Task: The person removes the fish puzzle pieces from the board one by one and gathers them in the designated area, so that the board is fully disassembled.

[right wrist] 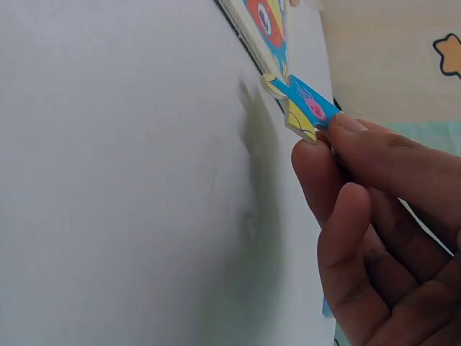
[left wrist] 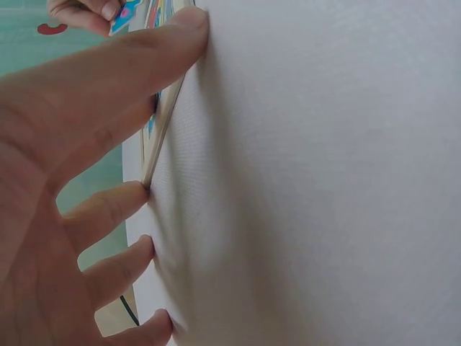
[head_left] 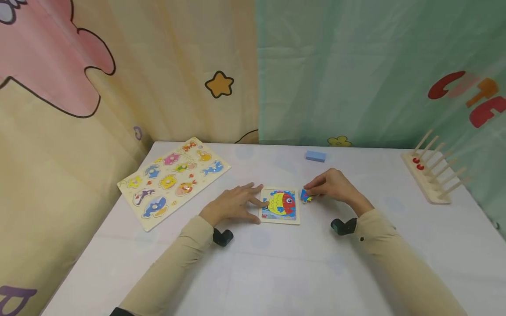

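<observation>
A small fish jigsaw puzzle [head_left: 280, 205] in a pale wooden tray lies on the white table, showing a yellow and red fish on blue. My left hand [head_left: 236, 204] is spread at the tray's left side, thumb at its near corner and one finger reaching over its left part. In the left wrist view the other fingertips rest on the tabletop. Just right of the tray, my right hand [head_left: 333, 189] pinches a jigsaw piece [right wrist: 305, 107] between thumb and index finger. The piece is blue and yellow with a pink figure, and is held above the table.
A larger peg puzzle board [head_left: 175, 182] with sea animals lies at the left. Behind the right hand sits a blue block [head_left: 316, 156]. A wooden peg stand [head_left: 431, 180] with red beads is at the right edge. Patterned curtains [head_left: 340, 70] hang behind the table.
</observation>
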A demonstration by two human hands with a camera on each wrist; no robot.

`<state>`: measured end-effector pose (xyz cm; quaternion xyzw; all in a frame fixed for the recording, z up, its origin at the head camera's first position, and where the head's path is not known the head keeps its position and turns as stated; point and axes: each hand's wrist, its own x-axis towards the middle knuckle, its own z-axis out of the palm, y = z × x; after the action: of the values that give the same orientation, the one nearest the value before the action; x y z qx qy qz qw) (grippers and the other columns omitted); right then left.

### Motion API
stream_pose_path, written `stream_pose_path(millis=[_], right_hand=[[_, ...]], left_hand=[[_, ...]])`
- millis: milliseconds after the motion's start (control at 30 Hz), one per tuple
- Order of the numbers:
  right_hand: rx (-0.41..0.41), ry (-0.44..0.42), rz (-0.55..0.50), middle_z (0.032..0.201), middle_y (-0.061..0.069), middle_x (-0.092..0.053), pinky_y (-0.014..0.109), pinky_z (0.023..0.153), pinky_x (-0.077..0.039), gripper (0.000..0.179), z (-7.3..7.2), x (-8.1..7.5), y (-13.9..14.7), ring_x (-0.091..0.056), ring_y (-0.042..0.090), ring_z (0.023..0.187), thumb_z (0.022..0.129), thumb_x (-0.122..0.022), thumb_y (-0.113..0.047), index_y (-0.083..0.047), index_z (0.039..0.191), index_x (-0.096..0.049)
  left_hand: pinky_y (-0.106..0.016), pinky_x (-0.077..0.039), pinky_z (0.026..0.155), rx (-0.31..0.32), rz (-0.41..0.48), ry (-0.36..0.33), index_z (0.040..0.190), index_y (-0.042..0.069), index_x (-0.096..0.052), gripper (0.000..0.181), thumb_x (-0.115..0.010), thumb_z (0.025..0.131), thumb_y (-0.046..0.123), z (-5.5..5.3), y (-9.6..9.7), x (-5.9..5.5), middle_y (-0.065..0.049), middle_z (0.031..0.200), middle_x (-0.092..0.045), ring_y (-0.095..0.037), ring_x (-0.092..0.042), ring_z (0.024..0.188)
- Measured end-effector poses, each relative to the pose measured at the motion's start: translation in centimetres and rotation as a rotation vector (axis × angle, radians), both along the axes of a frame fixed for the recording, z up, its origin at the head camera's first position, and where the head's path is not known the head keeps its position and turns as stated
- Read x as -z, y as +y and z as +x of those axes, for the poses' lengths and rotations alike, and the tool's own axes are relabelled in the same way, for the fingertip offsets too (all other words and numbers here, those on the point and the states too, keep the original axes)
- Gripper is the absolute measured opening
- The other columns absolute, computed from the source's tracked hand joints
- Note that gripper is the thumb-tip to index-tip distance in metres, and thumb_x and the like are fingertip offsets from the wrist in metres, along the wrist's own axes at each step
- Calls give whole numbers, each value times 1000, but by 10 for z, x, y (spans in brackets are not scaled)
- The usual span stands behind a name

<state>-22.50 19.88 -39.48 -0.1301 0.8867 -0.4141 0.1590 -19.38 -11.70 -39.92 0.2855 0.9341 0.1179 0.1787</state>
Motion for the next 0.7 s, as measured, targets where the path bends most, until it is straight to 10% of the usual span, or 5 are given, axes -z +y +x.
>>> stream_pose_path(millis=[700], right_hand=[[-11,74,243,92,7,-74,32,73,-54,12,0,-7,5,-63,20,85,84,-78,-11,-4,94,-79]], left_hand=[[-68,-28,107,-8,46,0,130,39,-64,54,-79,79,51,1,-2,2,5,159,-29,-23,-15,150]])
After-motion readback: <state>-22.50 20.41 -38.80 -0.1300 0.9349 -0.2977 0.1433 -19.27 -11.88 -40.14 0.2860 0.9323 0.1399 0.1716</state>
